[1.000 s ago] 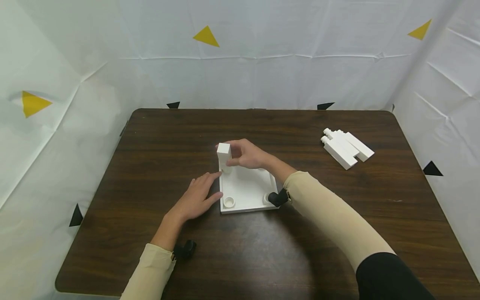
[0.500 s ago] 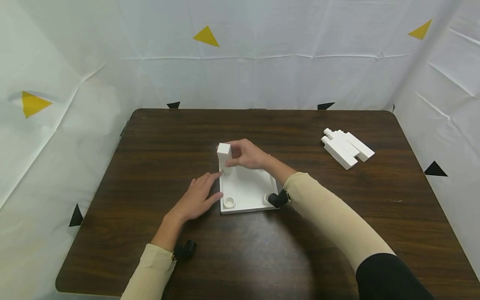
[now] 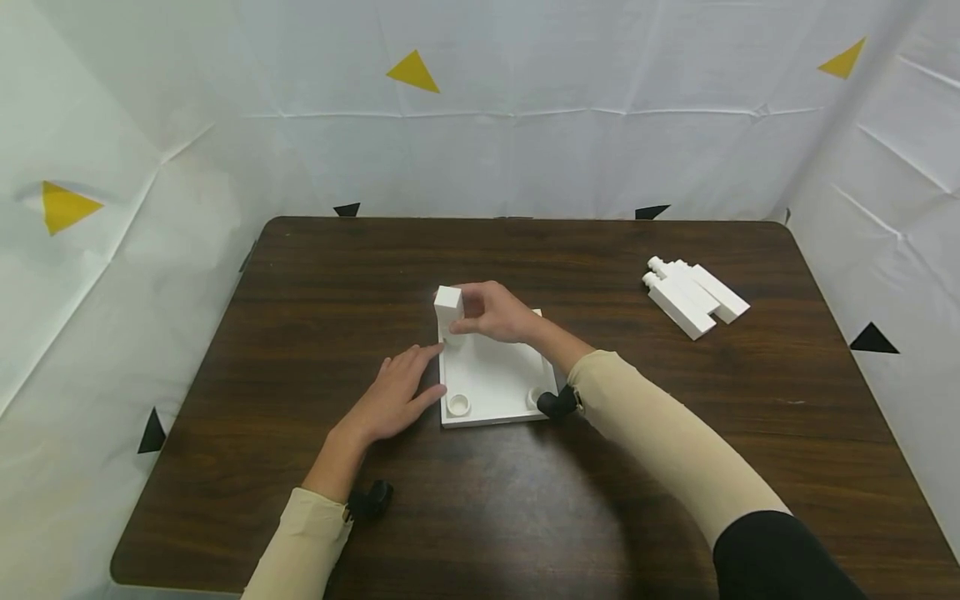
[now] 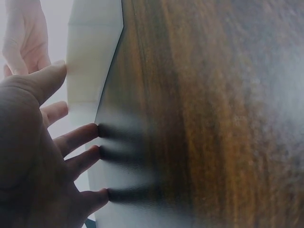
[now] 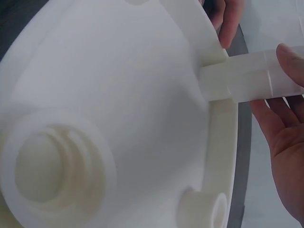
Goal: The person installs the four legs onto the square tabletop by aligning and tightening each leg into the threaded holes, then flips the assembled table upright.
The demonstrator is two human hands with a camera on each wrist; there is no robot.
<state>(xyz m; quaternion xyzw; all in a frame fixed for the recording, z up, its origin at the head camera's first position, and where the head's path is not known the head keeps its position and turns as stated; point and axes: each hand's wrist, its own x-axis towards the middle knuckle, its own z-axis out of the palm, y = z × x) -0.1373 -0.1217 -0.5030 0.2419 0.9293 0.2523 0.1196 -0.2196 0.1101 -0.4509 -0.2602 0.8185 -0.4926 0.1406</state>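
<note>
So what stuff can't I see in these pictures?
Head view: inside the far right corner of the white, flat, plastic-looking tray, hidden by the right grip and wrist.
Head view: part of the white, round, plastic-looking socket at near right, behind the black wrist camera.
Right wrist view: the top of the white, square-topped leg, cut off by the right edge.

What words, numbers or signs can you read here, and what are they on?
None: no words or numbers show on the white tray, the upright post, the loose white pieces or the table. The white sheet bears only plain yellow triangles and black triangles, without writing.
</note>
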